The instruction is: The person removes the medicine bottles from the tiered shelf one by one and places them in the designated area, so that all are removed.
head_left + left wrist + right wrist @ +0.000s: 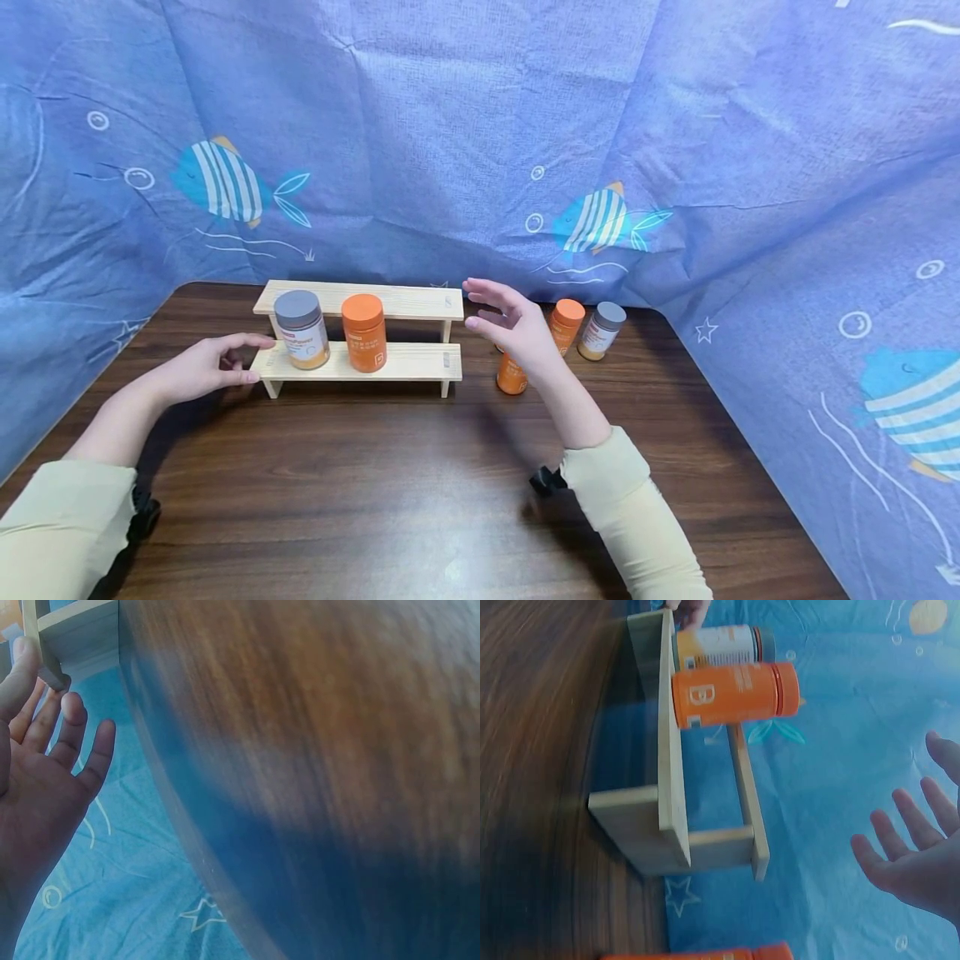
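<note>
A two-tier wooden rack [416,358] stands on the table. On its lower step are a grey-capped white supplement bottle [302,332] at the left and an orange bottle [364,335] beside it. My left hand [198,365] holds the left end of that lower step; in the left wrist view, thumb and fingers lie on either side of the wood. Off the rack's right end, my right hand [517,329] is raised with spread, slightly bent fingers and nothing in them. It partly covers an orange bottle [512,377] on the table.
Farther right stand another orange bottle [567,319] and a grey-capped bottle [602,332]. A blue cloth with fish prints [465,167] hangs behind and beside the dark wooden table [360,483]. The rack's upper step [405,302] runs along the back.
</note>
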